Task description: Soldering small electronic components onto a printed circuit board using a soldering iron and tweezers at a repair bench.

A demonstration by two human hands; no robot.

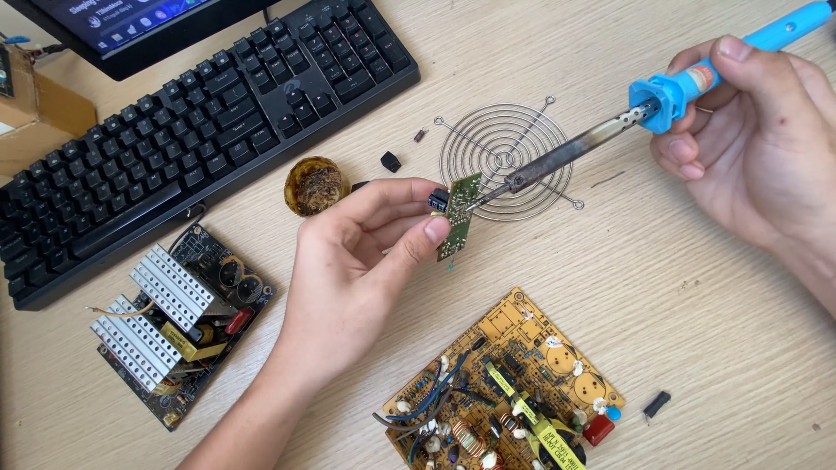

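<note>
Head view, centre of frame: small green board (459, 216), light, stiff, fragile, best taken by its edges; left hand (353, 261) pinches it so between thumb and fingers. Right hand (766, 130), upper right, is wrapped around blue soldering iron (662, 100), tip touching board. Nearby: wire fan grille (505, 157), flux tin (315, 185), keyboard (174, 130), yellow board (501, 392), heatsink board (174, 326)

Dark monitor screen (131, 22) top left, cardboard box (35, 109) left edge
</note>
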